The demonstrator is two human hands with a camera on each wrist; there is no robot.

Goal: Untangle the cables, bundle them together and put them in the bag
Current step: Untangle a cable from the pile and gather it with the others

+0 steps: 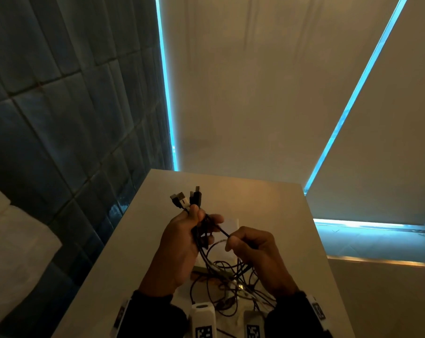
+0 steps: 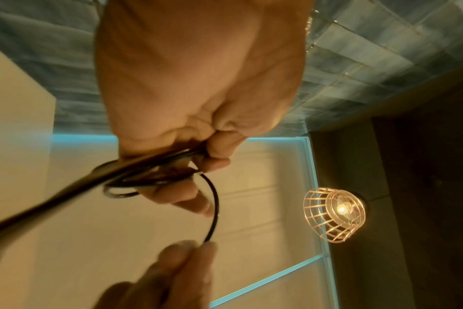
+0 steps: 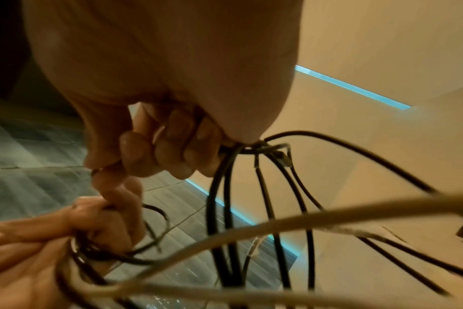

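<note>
The far half of the pale, smooth-topped desk (image 1: 267, 203) lies bare, open to a reach. Nearer, a loose tangle of thin black and white cables (image 1: 231, 274) sprawls across it, blocking passage below both hands.

Cables (image 1: 227, 269) look smooth, black rubbery plastic, one pale. Bench (image 1: 267, 198) is matt white. Wall tiles (image 1: 60, 106) are glossy. Lamp cage (image 2: 333, 215) is wire.
</note>
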